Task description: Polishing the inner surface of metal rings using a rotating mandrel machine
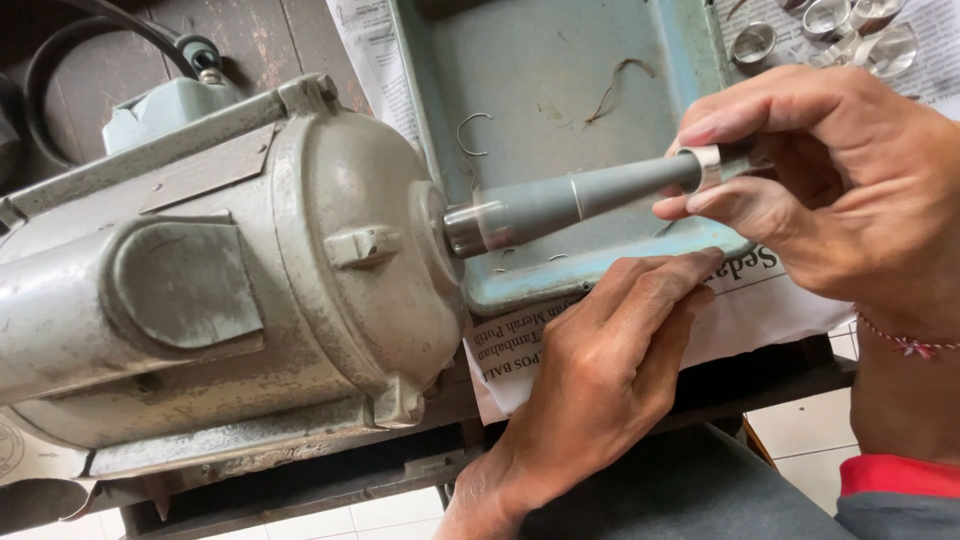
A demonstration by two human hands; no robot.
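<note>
A large grey motor (200,270) fills the left half of the frame, its housing worn and scuffed. From its face a tapered grey spindle (580,195) sticks out toward the right, with a bright metal collar at its base. Near the spindle's narrow end, right of centre, sits a silver ring (706,167), slipped around the taper. The right hand (840,190), in the upper right of the frame, is closed on that ring, thumb above and fingers below pinching it. The left hand (600,370), at lower centre, holds nothing; its fingers are stretched out flat, the fingertips resting on the near rim of a blue-green metal tray (560,60) that lies behind and under the spindle. Bits of bent wire lie in the tray. Newspaper (770,300) is spread beneath the tray over the worktop. In the top right corner several more silver rings (840,30) lie together on the paper. A black cable (120,35) curls in the upper left.
</note>
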